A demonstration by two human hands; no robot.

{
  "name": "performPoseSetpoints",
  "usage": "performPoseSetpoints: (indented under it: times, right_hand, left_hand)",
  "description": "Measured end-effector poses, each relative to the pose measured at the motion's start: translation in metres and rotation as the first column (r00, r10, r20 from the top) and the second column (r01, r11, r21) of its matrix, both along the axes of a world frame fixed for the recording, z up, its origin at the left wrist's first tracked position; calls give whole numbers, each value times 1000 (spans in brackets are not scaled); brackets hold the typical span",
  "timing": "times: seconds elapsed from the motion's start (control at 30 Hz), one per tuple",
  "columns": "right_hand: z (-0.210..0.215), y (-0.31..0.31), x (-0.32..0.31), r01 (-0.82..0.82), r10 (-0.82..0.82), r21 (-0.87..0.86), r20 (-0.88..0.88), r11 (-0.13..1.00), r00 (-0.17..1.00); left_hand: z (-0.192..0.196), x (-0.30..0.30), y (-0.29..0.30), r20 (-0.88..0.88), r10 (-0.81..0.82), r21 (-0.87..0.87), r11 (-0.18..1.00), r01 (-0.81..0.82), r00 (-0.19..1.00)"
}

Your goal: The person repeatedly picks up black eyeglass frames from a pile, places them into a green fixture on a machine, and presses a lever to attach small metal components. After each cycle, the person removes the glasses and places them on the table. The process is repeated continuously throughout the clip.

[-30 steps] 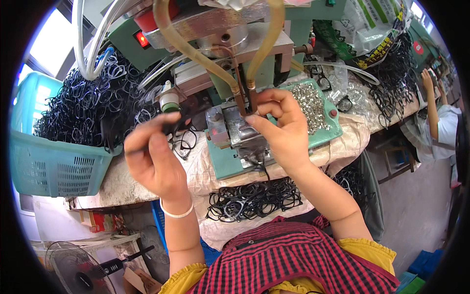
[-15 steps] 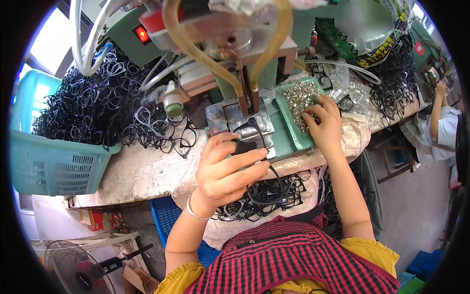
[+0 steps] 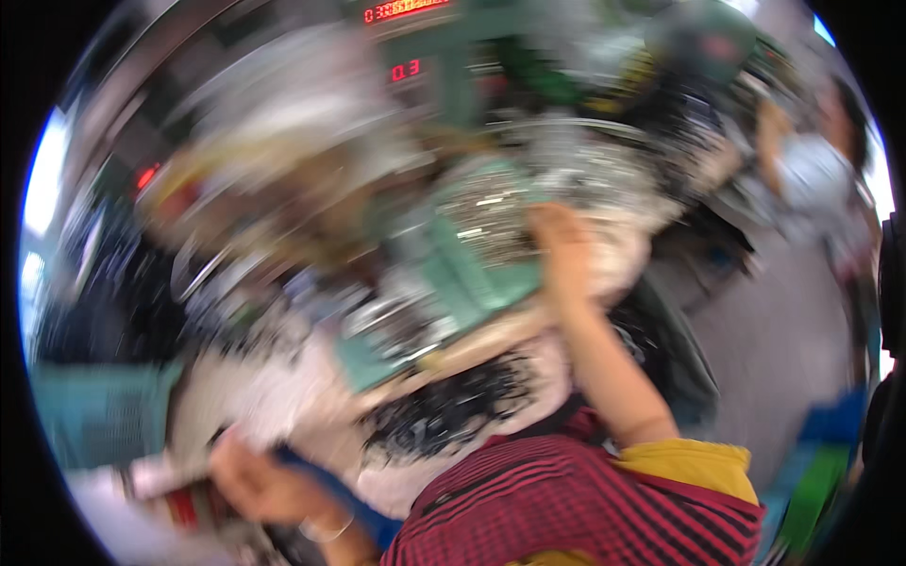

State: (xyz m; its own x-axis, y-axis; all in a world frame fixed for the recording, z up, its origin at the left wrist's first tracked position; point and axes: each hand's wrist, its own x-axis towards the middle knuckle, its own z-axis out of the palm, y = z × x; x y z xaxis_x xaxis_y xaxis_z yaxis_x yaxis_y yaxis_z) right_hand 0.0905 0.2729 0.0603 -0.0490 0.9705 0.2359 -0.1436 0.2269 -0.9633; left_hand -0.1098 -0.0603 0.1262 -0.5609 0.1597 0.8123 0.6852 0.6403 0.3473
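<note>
Motion smears the whole view. My right hand [image 3: 564,236] is at the right edge of a green tray [image 3: 469,283] full of small shiny metal parts [image 3: 486,212]. Its fingers are too blurred to read. My left hand [image 3: 255,479], with a pale bangle at the wrist, is low on the left, off the table's front edge. A small dark shape shows by its fingertips, but I cannot make out whether the hand holds it. Left of the tray is the machine's shiny metal block [image 3: 398,325]. Black eyeglass frames [image 3: 448,407] lie on cloth in front of me.
A turquoise basket [image 3: 104,415] stands at the left, below a dark heap of frames [image 3: 113,283]. The blurred machine [image 3: 283,179] rises over the bench. At the far right another person [image 3: 813,179] sits near more black frames [image 3: 684,123].
The view has swung round and blurred. My left hand has gone from the machine, where it held a black eyeglass frame, down to the lower left. My right hand remains by the tray.
</note>
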Motion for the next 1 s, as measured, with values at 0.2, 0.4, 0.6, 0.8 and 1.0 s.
performPoseSetpoints:
  times: [0.2,0.4,0.6,0.8,1.0]
  right_hand:
    - [23,-2,-53,-204,198,64,98,977,975]
    - [24,-5,-26,-189,85,272,353,943,932]
    - [17,-24,52,-71,-147,358,546,931,825]
    - [64,-43,15,-348,228,300,370,888,901]
    - [84,-53,-82,-459,411,285,213,842,886]
  left_hand:
    - [-10,-92,45,226,-403,-332,824,459,887]
    - [-103,-164,79,256,-500,-673,522,524,827]
    - [-59,-147,35,284,-478,-515,655,553,831]
    - [-43,-150,32,384,-616,305,788,535,688]
    - [-35,-107,63,-23,-258,-87,963,255,966]
